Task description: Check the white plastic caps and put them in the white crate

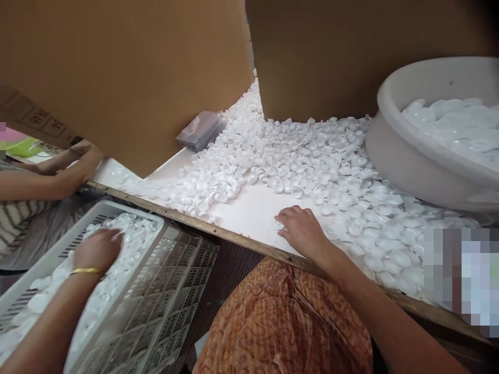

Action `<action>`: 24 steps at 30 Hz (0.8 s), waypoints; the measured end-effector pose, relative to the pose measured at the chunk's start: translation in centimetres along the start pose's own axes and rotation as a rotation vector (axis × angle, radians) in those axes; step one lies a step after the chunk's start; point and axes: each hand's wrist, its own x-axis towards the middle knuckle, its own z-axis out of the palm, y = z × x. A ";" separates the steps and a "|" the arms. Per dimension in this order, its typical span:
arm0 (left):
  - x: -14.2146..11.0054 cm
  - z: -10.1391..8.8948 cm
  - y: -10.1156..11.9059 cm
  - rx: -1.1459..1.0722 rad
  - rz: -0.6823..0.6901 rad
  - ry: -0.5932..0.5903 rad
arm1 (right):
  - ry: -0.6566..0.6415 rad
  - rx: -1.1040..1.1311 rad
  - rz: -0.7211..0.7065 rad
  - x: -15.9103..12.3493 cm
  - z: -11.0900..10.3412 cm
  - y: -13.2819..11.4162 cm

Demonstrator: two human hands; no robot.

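1. The right hand (302, 231) lies palm down on the white tabletop (249, 213), near its wooden front edge (241, 240). Its fingers are loosely curled, and the fingertips (281, 224) press on a single small white cap (278, 224) that sits apart from the main heap. Nothing is gripped; the cap is only touched from above.
2. The pile of white caps (331, 171) spreads across the tabletop just beyond and to the right of that hand, running back into the gap between two cardboard panels.
3. The left hand (97, 249), with a gold bangle (86, 270) at its wrist, reaches down into a white slotted crate (154, 291) at the lower left. Its fingers are bent downward among the caps in the crate (132, 234). Whether it has closed on any of them cannot be told, since the back of the hand hides the fingertips.
4. The crate sits below the table's edge, beside the person's orange patterned clothing (288, 322).
5. A large grey tub (413, 150) stands on the right side of the table, also filled with white pieces.
6. A left cardboard panel (125, 78) and a right cardboard panel (351, 52) stand upright behind the heap, with a small grey packet (199, 130) lying at the foot of the left one.
7. At the far left, another person's hand (83, 156) rests by the table's corner.
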 end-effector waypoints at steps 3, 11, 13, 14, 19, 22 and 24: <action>-0.1 1.1 9.7 -0.140 0.382 -0.073 | -0.020 -0.074 0.003 0.9 0.5 -0.7; 2.7 2.8 21.5 0.193 0.674 -0.430 | 0.057 -0.108 -0.035 1.6 1.2 -2.1; 3.0 3.1 21.7 0.181 0.678 -0.444 | 0.074 -0.081 -0.067 2.5 1.5 -2.4; 3.1 3.2 21.8 0.166 0.686 -0.446 | 0.085 -0.059 -0.082 2.9 1.7 -2.6; 3.2 3.4 22.8 0.035 0.655 -0.440 | 0.184 0.055 -0.103 3.8 2.8 -2.7; 3.0 4.2 24.5 -0.265 0.470 -0.346 | 0.213 0.078 -0.070 3.5 3.0 -2.5; 2.7 5.1 25.8 -0.425 0.383 -0.279 | 0.208 0.077 -0.042 3.3 2.9 -2.4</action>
